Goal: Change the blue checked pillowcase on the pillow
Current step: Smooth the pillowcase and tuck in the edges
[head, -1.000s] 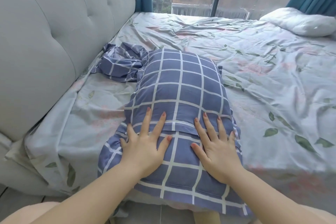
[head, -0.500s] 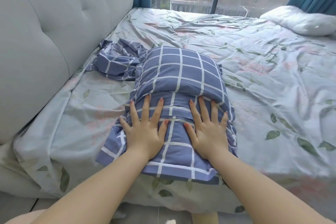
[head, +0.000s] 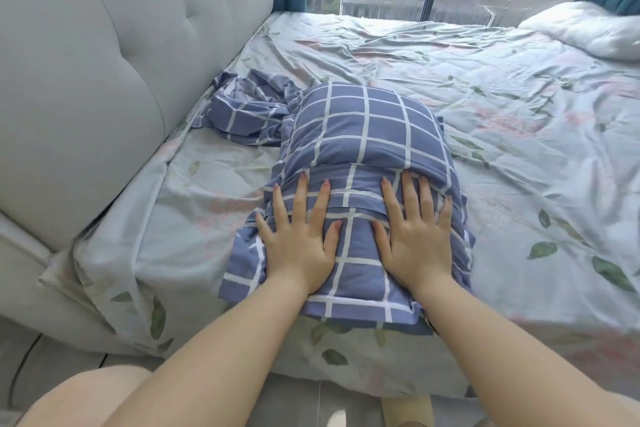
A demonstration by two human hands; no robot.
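Note:
A pillow in a blue checked pillowcase (head: 363, 128) lies lengthwise on the bed, its open flap end toward me near the bed's edge. My left hand (head: 298, 239) lies flat on the near left part of the pillowcase, fingers spread and straight. Beside it, my right hand (head: 414, 236) presses flat on the near right part, fingertips at the fold where the pillow bulges. A second blue checked pillowcase (head: 246, 107) lies crumpled to the left of the pillow, by the headboard.
The bed (head: 519, 149) has a wrinkled pale sheet with a leaf print. A grey padded headboard (head: 114, 62) runs along the left. A white pillow (head: 585, 28) lies at the far right corner. A window and teal curtains stand behind.
Both hands have slid forward along the pillowcase, away from me, and the pillow has moved further onto the bed from its edge.

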